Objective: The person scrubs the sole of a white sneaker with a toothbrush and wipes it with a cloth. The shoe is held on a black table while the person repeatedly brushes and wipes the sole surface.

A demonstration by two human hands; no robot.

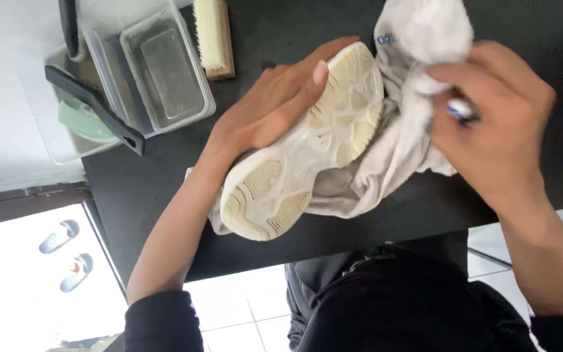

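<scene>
We've got the left hand [275, 104] curled around a pale shoe [304, 146] that's flipped sole-up over the near edge of the black tabletop [158, 189], fingers closed along its side so the grip is firm on it. The right hand [496, 124] has its grip bunched tight on a wad of white cloth [399, 130], which drapes down under and just right of the shoe. Off to the far left sit clear plastic tubs [158, 72], a black-handled brush [96, 107] lying across them, and a wooden scrub brush [213, 36] beside them.
</scene>
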